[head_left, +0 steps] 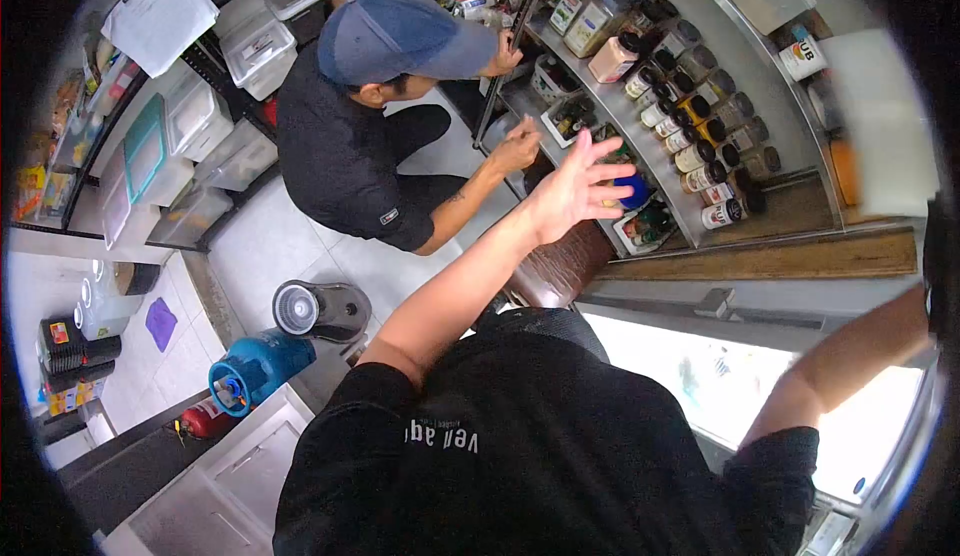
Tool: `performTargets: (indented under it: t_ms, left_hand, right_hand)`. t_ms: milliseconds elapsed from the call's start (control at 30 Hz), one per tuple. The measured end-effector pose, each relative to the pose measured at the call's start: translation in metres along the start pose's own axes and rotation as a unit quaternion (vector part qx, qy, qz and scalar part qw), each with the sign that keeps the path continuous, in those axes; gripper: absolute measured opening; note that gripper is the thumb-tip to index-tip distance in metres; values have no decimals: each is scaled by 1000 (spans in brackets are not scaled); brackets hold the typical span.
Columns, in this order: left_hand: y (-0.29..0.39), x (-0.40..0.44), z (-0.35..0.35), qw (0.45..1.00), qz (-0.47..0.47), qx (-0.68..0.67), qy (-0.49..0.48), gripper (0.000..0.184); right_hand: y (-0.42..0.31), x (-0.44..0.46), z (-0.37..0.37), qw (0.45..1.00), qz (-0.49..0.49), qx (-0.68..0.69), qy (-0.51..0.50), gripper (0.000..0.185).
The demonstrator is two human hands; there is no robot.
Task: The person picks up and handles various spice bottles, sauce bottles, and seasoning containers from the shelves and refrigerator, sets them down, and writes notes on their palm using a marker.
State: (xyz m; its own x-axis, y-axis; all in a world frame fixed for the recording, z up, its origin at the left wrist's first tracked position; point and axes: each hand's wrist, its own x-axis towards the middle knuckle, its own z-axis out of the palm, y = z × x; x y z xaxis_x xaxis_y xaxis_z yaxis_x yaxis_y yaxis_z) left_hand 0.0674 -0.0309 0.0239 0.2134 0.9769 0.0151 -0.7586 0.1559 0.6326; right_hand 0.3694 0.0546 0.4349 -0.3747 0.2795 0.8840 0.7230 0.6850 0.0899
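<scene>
My left hand (580, 191) reaches out with its fingers spread, holding nothing. In this view it overlaps the lower shelf, nearest a blue round lid (632, 193) and a white tray of bottles (645, 228); whether it touches either I cannot tell. Rows of spice jars (700, 156) with dark lids stand on the shelf just to its right. My right forearm (850, 356) stretches to the right edge, where the hand is lost beyond the picture. A white blurred shape (890, 126) is above that forearm.
A co-worker in a blue cap (385, 41) crouches at the left, one hand on a metal post (515, 51). Lidded plastic bins (260, 51) line the shelves behind. On the floor side are a blue gas cylinder (265, 366) and a red fire extinguisher (205, 419).
</scene>
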Motion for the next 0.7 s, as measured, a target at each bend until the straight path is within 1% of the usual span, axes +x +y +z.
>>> performTargets:
  t_ms: [33, 67, 100, 167, 200, 233, 300, 333, 400, 433, 467, 533, 567, 633, 667, 700]
  left_hand:
    - [6, -4, 7, 997, -9, -68, -26, 92]
    - [9, -8, 5, 992, -24, -112, -44, 93]
    - [10, -15, 3, 993, -26, -110, -46, 93]
    - [10, -34, -8, 970, -11, -241, -33, 83]
    - [5, -44, -18, 985, -24, -165, 36, 76]
    - [-3, -55, -33, 990, -36, -89, 104, 68]
    - [-43, -82, -86, 984, -26, -156, 76, 53]
    - [-47, -92, -89, 985, -29, -157, 70, 53]
    - [-64, -122, -92, 978, -19, -185, 91, 52]
    - [-72, -138, -92, 974, -13, -200, 105, 52]
    - [-77, -151, -92, 970, -5, -212, 118, 51]
    - [-83, -162, -91, 958, 2, -246, 150, 52]
    - [-90, -165, -97, 957, 1, -248, 151, 52]
    - [-103, -170, -111, 950, 33, -246, 191, 55]
    - [-107, -173, -114, 948, 34, -249, 194, 55]
    - [-109, -175, -117, 946, 19, -237, 220, 55]
  right_hand:
    - [-38, -42, 31, 990, 105, 89, 4, 78]
    - [-69, -78, 57, 979, 142, 145, -23, 75]
    - [-98, -113, 80, 964, 171, 196, -58, 73]
    - [-153, -180, 119, 924, 224, 272, -152, 67]
    - [-175, -209, 136, 899, 206, 329, -204, 70]
    - [-186, -240, 144, 901, 143, 307, -272, 74]
    - [-214, -289, 163, 824, 153, 440, -323, 80]
    - [-221, -299, 165, 807, 155, 453, -347, 79]
    - [-234, -318, 169, 771, 160, 474, -394, 77]
    - [-243, -316, 168, 781, 114, 471, -393, 78]
    - [-248, -317, 168, 756, 123, 498, -407, 80]
    - [-258, -323, 171, 754, 124, 492, -418, 80]
    - [-260, -327, 172, 752, 123, 487, -428, 80]
    - [-262, -333, 175, 743, 137, 484, -441, 80]
    - [-262, -335, 175, 737, 163, 481, -445, 80]
    - [-263, -337, 174, 731, 190, 478, -449, 80]
